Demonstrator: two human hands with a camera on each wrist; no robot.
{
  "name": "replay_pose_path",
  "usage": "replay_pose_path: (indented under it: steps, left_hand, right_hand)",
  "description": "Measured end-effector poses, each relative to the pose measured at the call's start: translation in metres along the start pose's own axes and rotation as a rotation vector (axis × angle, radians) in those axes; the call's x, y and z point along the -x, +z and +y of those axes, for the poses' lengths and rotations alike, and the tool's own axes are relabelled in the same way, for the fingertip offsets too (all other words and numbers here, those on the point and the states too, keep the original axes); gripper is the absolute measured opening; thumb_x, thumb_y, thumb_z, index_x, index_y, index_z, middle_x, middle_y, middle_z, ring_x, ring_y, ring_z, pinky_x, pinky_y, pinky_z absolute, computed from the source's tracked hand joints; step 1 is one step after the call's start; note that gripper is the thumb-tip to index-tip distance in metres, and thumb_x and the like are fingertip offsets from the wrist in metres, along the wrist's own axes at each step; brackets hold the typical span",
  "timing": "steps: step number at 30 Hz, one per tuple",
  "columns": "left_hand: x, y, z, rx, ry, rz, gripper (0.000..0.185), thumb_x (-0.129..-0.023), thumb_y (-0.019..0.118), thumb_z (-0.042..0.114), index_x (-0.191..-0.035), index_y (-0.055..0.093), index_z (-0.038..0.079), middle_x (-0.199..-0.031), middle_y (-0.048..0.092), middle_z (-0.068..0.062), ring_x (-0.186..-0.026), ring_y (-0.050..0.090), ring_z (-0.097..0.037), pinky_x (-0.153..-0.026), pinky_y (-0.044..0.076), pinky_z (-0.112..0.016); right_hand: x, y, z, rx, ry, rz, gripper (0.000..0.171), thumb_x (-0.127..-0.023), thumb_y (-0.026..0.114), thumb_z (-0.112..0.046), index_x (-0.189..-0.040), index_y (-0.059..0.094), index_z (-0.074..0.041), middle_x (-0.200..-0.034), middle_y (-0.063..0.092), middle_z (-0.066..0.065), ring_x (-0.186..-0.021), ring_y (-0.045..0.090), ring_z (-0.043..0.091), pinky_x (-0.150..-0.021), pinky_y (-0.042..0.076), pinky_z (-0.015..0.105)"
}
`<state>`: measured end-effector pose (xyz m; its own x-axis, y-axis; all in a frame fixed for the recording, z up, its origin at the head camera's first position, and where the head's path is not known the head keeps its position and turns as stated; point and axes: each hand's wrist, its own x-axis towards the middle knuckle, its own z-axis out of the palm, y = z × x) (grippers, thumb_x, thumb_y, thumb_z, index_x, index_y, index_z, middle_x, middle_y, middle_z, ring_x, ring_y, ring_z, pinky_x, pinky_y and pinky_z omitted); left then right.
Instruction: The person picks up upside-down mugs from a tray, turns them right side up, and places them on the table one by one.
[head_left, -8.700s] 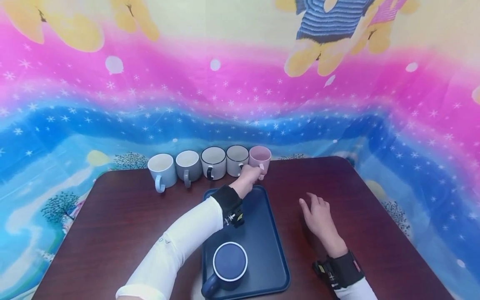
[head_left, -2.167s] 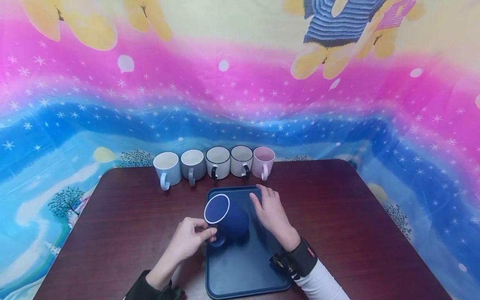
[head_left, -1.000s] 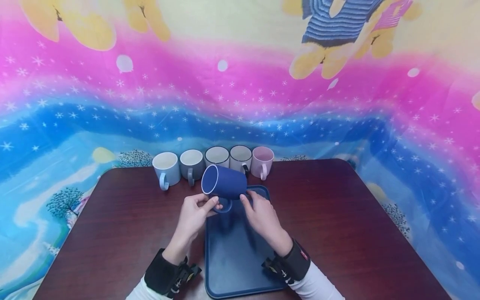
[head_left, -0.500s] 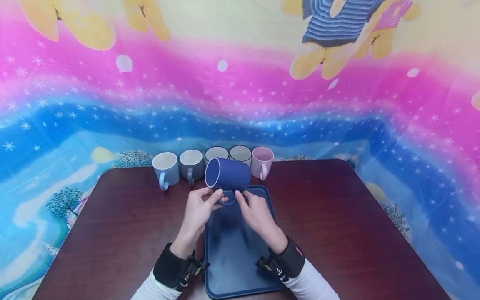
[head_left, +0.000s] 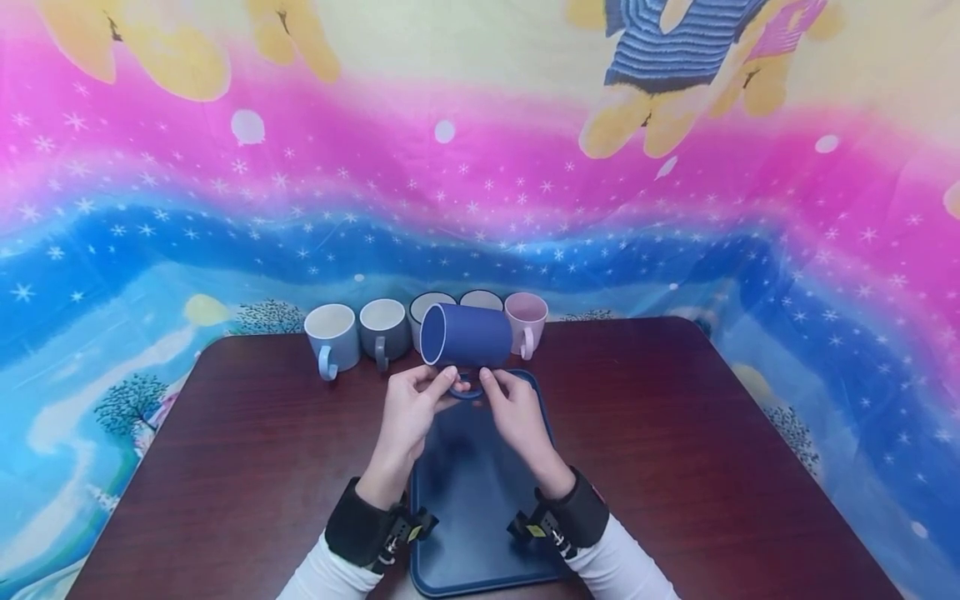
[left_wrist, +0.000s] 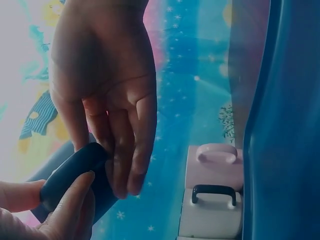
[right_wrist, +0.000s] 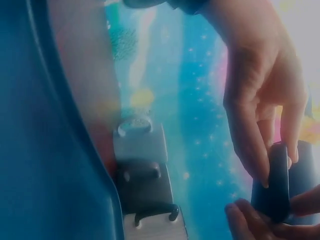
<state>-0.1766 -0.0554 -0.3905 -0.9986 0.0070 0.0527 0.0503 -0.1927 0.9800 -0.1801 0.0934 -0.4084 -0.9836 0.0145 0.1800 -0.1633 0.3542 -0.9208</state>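
Note:
A dark blue mug hangs on its side above the far end of the navy tray, its white-rimmed end facing left and its handle pointing down toward me. My left hand pinches the handle near the rimmed end. With thumb and fingertips, my right hand grips the handle's other end. Both wrist views show the handle between the two hands. Behind the mug, two white mugs with dark rims are partly hidden.
A row of mugs lines the table's back edge: light blue, grey, two white and pink. The brown tabletop extends on both sides of the tray. A printed cloth hangs close behind.
Earlier the left hand was at the pink mug's handle, the blue mug on the tray. Since then the blue mug has been lifted, tipped sideways and raised; the right hand has joined the left.

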Motion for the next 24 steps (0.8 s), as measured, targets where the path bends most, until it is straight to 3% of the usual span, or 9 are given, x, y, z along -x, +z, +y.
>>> replay_pose_path:
  steps: [4,9,14,18,21,24]
  left_hand:
    - [0.000,0.001,-0.001,0.012,-0.008,-0.005,0.021,-0.091,0.062,0.006,-0.103,0.066,-0.010,-0.084,0.070,-0.017,-0.080,0.071,-0.021,-0.082,0.055,-0.038]
    - [0.000,0.002,-0.003,0.002,-0.018,0.004,0.022,-0.090,0.063,0.008,-0.103,0.066,-0.010,-0.082,0.069,-0.015,-0.079,0.071,-0.021,-0.083,0.055,-0.039]
    - [0.000,0.003,-0.006,-0.103,-0.003,0.045,0.023,-0.089,0.065,0.014,-0.104,0.070,-0.004,-0.086,0.071,-0.017,-0.084,0.070,-0.022,-0.086,0.054,-0.041]
    - [0.000,0.004,-0.006,-0.205,0.016,0.086,0.023,-0.088,0.067,0.018,-0.105,0.072,0.002,-0.094,0.073,-0.015,-0.092,0.069,-0.024,-0.091,0.051,-0.046]
    - [0.000,0.004,-0.007,-0.234,0.009,0.099,0.024,-0.088,0.068,0.019,-0.105,0.073,0.003,-0.098,0.073,-0.014,-0.096,0.067,-0.025,-0.095,0.047,-0.048]
    - [-0.002,0.005,-0.008,-0.228,0.000,0.102,0.024,-0.087,0.069,0.019,-0.104,0.073,0.002,-0.098,0.073,-0.014,-0.098,0.067,-0.025,-0.097,0.045,-0.049]
  right_hand:
    - [0.000,0.000,0.001,-0.131,0.028,-0.010,0.038,-0.099,0.050,-0.029,-0.104,0.067,0.005,-0.100,0.069,0.022,-0.086,0.070,0.029,-0.077,0.057,0.041]
    - [0.006,-0.003,-0.010,-0.123,0.038,0.001,0.031,-0.099,0.051,-0.020,-0.108,0.066,0.006,-0.102,0.068,0.022,-0.087,0.070,0.031,-0.078,0.057,0.039]
    - [0.013,-0.006,-0.025,-0.095,0.008,0.009,0.028,-0.099,0.049,-0.013,-0.111,0.063,0.009,-0.099,0.067,0.024,-0.087,0.069,0.035,-0.079,0.056,0.042]
    - [0.007,-0.004,-0.009,-0.125,0.023,0.024,0.030,-0.099,0.051,-0.020,-0.109,0.066,0.004,-0.094,0.069,0.021,-0.085,0.069,0.030,-0.079,0.057,0.040]
    - [0.001,-0.002,0.003,-0.201,0.059,0.012,0.033,-0.098,0.052,-0.026,-0.109,0.066,0.002,-0.092,0.069,0.017,-0.085,0.069,0.023,-0.080,0.057,0.036]
    - [0.000,-0.002,0.007,-0.347,0.103,-0.024,0.035,-0.099,0.050,-0.025,-0.109,0.063,0.005,-0.091,0.066,0.013,-0.086,0.067,0.017,-0.084,0.056,0.035]
